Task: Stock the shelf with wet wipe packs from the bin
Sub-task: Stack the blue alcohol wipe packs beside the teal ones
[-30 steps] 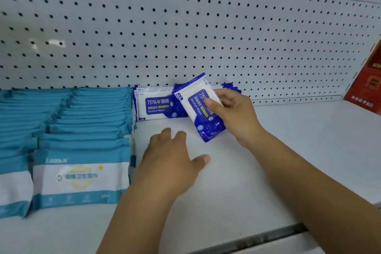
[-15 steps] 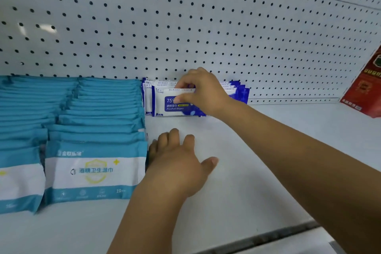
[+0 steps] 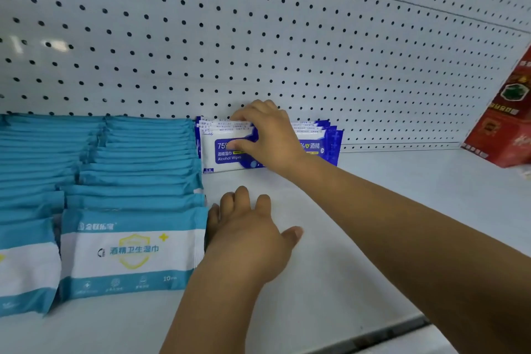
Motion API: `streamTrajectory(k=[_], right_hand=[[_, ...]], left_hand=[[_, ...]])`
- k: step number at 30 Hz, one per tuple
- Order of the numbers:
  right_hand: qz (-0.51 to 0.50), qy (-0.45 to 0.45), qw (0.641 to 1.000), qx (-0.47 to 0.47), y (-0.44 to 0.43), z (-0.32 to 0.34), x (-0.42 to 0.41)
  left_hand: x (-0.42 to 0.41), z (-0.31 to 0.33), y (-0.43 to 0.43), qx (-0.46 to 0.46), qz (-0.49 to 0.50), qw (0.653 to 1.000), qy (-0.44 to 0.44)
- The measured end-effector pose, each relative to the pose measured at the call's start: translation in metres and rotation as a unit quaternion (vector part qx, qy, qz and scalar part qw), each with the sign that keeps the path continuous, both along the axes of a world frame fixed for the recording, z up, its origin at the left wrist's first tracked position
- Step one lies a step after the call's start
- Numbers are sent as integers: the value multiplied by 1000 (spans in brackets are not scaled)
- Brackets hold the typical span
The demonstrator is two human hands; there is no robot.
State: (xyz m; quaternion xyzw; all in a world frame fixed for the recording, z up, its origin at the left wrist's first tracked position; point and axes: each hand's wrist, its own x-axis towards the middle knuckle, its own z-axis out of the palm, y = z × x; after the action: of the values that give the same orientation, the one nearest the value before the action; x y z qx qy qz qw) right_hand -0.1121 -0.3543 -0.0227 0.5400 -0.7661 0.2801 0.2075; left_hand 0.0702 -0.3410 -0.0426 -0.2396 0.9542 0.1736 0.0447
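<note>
A row of dark blue and white alcohol wipe packs (image 3: pixel 227 152) stands upright at the back of the white shelf (image 3: pixel 359 224), against the pegboard. My right hand (image 3: pixel 267 138) grips the front pack of that row, thumb on its face and fingers over its top edge. My left hand (image 3: pixel 247 236) lies palm down on the shelf, fingers spread, its side touching the teal packs. Rows of teal and white wipe packs (image 3: pixel 129 250) fill the shelf's left part. The bin is out of view.
A white pegboard back wall (image 3: pixel 287 37) rises behind the packs. A red box (image 3: pixel 505 123) stands at the shelf's far right. The shelf's front edge (image 3: pixel 402 327) runs along the bottom right.
My right hand carried the tilted blue pack back to the row and stood it upright at the front. My left hand stayed flat on the shelf.
</note>
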Motion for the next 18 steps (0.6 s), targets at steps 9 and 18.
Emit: streamTrajectory(k=[9,18], right_hand=[[-42,-121,990,-58,83,11,3],[-134,-165,977,9,216,7,25]], left_hand=[[-3,2,0,12,33,997,62],[-8,15,34,33,20,986,161]])
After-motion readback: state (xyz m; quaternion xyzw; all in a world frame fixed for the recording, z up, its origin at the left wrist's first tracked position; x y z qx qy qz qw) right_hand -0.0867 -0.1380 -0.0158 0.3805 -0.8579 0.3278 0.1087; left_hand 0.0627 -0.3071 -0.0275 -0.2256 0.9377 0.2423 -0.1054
